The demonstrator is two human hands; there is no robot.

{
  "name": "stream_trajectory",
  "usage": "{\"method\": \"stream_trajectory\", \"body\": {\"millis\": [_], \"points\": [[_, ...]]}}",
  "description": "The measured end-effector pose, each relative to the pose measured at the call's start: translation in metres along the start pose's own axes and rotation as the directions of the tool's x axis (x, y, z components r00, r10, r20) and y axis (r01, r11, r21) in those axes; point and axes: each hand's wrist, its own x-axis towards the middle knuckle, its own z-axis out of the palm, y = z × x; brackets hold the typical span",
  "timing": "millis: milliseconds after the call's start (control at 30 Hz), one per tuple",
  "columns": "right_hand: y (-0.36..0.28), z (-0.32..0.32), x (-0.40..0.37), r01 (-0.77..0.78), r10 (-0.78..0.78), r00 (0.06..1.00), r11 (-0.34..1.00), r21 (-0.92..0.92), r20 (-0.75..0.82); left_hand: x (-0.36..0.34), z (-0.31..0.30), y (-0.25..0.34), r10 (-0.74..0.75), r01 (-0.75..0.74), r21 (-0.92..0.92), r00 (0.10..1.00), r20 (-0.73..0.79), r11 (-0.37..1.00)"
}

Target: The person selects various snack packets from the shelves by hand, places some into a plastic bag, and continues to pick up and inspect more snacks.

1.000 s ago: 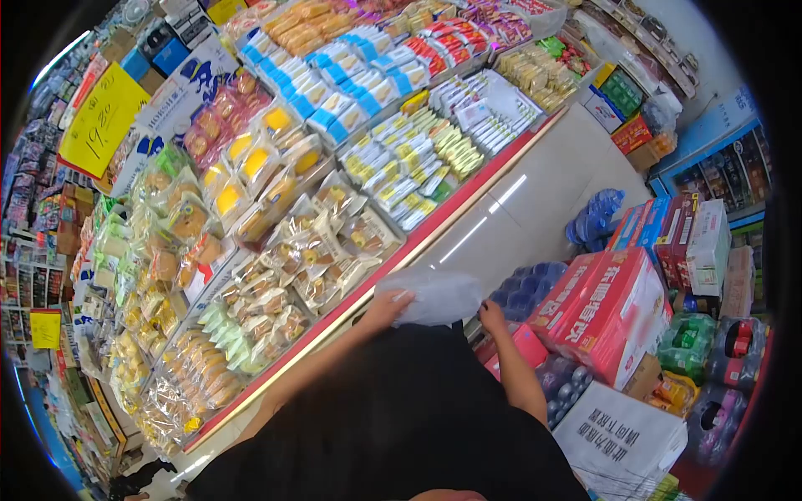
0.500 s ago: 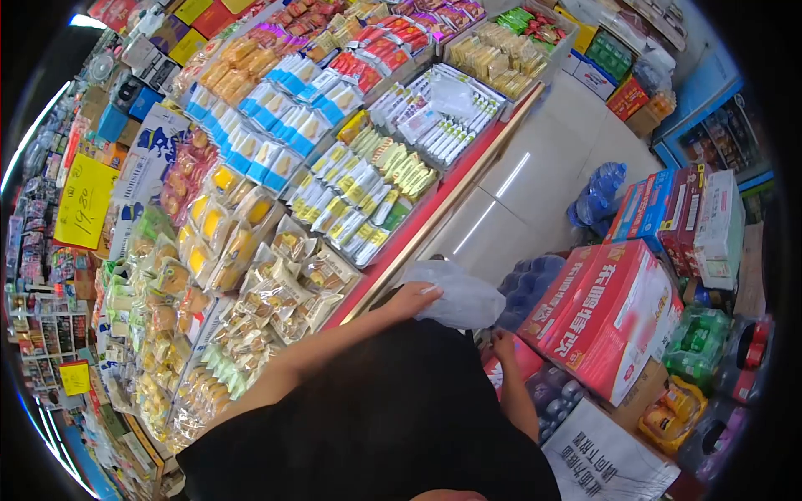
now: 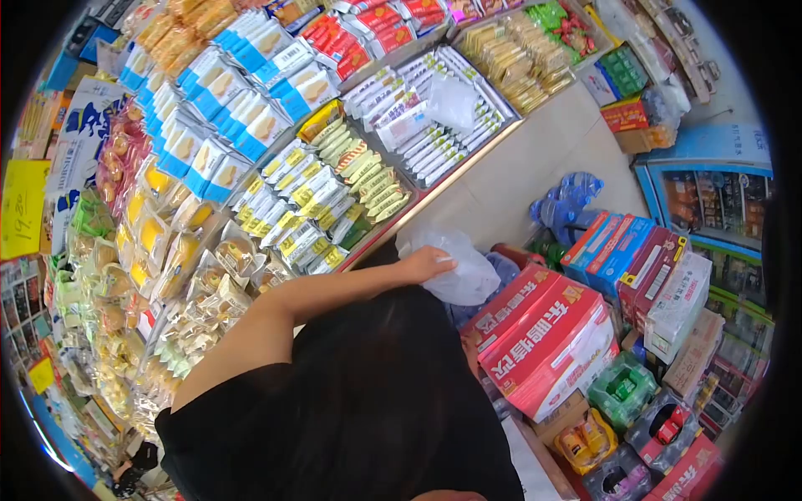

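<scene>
My left hand [image 3: 426, 264] is closed on a whitish translucent plastic bag [image 3: 458, 271] in front of my body, between the snack display and the stacked cartons. The bag hangs loosely and looks puffed; its contents cannot be made out. My right hand is out of sight in the current view. Near the bag lie white-and-yellow snack packs [image 3: 292, 200] in a tray and a red carton [image 3: 543, 342] with white lettering. Another clear plastic bag [image 3: 452, 103] rests on the striped packs [image 3: 434, 150] farther up the display.
Blue-and-white wafer packs [image 3: 221, 96] and bagged pastries [image 3: 159, 225] fill the display on the left. Blue bottles [image 3: 568, 200] stand on the floor. Green bottles [image 3: 622, 386], more cartons [image 3: 678, 305] and a fridge [image 3: 718, 192] are on the right.
The view has shifted, bringing the red cartons nearer the middle. My left hand still holds the bag, with the arm reaching more across. My right hand, visible earlier by the cartons, has gone out of sight.
</scene>
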Motion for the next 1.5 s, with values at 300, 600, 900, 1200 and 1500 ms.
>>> {"method": "stream_trajectory", "body": {"millis": [300,600,900,1200,1500], "points": [[0.006,0.004,0.048,0.094,-0.096,0.995,0.987,-0.131,-0.007,0.022,-0.036,0.017,-0.017,0.02,-0.13,1.0,0.022,0.991],[-0.098,-0.058,0.131,0.188,-0.168,0.982,0.881,-0.434,0.085,0.045,-0.048,0.002,0.001,-0.048,-0.236,0.981,-0.195,0.971],[-0.115,-0.1,0.224,0.315,-0.267,0.941,0.917,-0.247,0.208,0.088,-0.029,0.034,0.032,-0.092,-0.126,0.911,-0.411,0.988],[-0.039,-0.231,0.291,0.342,-0.28,0.923,0.911,-0.232,0.264,0.173,0.036,0.085,0.089,-0.151,-0.123,0.911,-0.404,0.981],[-0.055,-0.269,0.373,-0.15,0.107,0.966,0.973,0.176,0.235,0.206,0.054,0.129,0.003,-0.02,-0.036,0.909,-0.416,0.999]]}}
